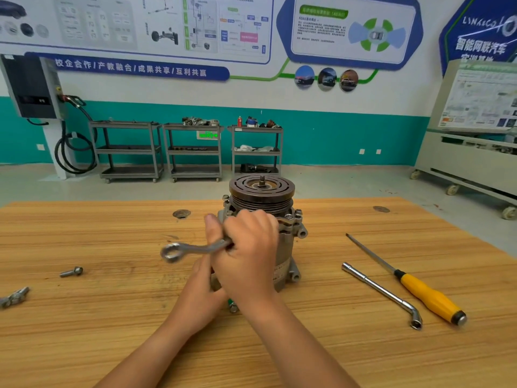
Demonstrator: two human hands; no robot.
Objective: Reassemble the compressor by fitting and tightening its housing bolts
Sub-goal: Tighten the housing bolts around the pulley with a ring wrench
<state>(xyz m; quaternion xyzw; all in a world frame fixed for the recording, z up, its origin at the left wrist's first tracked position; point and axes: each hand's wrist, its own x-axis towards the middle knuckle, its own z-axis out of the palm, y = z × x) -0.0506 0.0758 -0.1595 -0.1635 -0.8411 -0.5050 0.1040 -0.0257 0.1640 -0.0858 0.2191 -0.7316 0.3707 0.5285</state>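
The grey compressor (pixel 288 247) stands upright in the middle of the wooden bench (pixel 112 317), its grooved pulley (pixel 261 189) on top. Bolt heads (pixel 288 218) ring its upper flange. My right hand (pixel 249 253) grips a ring wrench (pixel 184 250) in front of the housing; the free ring end points left and looks blurred. The far end of the wrench is hidden under my fingers. My left hand (pixel 200 292) rests against the lower left side of the compressor body, its fingers mostly hidden behind the right hand.
An L-shaped socket wrench (pixel 383 294) and a yellow-handled screwdriver (pixel 419 292) lie to the right. A loose bolt (pixel 71 272) and a metal fitting (pixel 14 297) lie at the left. A small bolt (pixel 233 307) sits by the compressor base. Carts stand along the far wall.
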